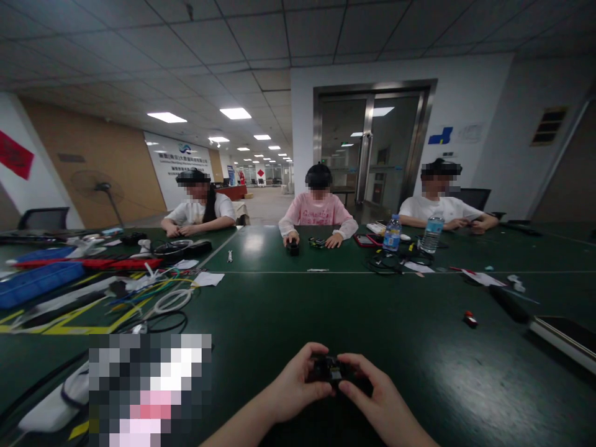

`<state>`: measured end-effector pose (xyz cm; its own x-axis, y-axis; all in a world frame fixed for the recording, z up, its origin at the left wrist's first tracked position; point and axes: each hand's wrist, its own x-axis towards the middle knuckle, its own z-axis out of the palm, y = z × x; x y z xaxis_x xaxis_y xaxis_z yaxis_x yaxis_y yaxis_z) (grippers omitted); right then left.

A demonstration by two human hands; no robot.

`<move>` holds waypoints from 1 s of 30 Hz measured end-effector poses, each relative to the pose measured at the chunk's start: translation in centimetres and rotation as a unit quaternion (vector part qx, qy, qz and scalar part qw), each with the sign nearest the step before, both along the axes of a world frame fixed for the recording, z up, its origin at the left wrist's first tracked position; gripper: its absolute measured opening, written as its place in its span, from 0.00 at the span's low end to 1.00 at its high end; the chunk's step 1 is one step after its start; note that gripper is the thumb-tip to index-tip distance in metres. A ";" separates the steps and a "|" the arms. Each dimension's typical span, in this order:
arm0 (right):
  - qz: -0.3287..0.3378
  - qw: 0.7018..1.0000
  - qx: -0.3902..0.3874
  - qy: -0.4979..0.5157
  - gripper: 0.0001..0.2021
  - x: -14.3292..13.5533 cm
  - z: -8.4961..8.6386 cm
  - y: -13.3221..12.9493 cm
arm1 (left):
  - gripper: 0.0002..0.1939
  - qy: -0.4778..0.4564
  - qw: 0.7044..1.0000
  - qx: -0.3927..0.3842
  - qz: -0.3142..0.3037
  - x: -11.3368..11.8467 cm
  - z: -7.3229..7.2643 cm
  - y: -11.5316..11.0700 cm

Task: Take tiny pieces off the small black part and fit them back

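Both of my hands meet over the near edge of the dark green table (279, 310). Between them is a small black device (333, 369) with a lighter patch on its face; its exact kind is too dark to make out. My left hand (302, 382) is closed on its left side, thumb in front and fingers behind. On the other side, my right hand (365, 385) grips it the same way, with the thumb tips close together at the front. Fingers cover much of the device's two ends.
A small red and black object (470, 319) lies to the right, near a flat white-edged box (565, 338). Cables (172, 301), a blue tray (40, 282) and a white power strip (56, 403) crowd the left. Water bottles (392, 233) stand across the table, where three people sit.
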<state>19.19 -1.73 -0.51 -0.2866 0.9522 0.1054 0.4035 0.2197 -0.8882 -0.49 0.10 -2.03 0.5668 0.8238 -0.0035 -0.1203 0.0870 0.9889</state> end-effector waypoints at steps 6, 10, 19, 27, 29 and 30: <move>0.023 0.999 0.041 0.007 0.13 0.0 0.0 0.0 | 0.22 -0.024 1.000 0.000 -0.004 0.3 0.3 0.0; 0.034 0.998 0.050 0.008 0.12 0.1 0.0 0.0 | 0.22 -0.021 1.000 0.008 -0.001 0.3 0.0 0.0; 0.026 0.998 0.049 0.004 0.10 -0.1 0.2 -0.1 | 0.22 -0.010 1.000 0.019 -0.002 0.3 0.1 -0.1; 0.025 0.999 0.047 0.001 0.10 -0.1 0.3 -0.2 | 0.27 -0.012 1.000 0.026 -0.008 0.1 0.0 -0.1; 0.024 0.999 0.048 0.006 0.10 -0.2 0.4 -0.3 | 0.30 -0.017 0.999 0.022 -0.016 0.2 0.1 0.0; 0.023 0.998 0.049 0.009 0.10 -0.2 0.4 -0.3 | 0.29 -0.016 1.000 0.020 -0.017 0.2 0.2 0.0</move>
<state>19.01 -2.01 -0.09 -0.3276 0.9228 0.2031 0.3743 0.3241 -0.8688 -0.30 0.06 -1.86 0.5941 0.8030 0.0484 -0.1502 0.0516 0.9873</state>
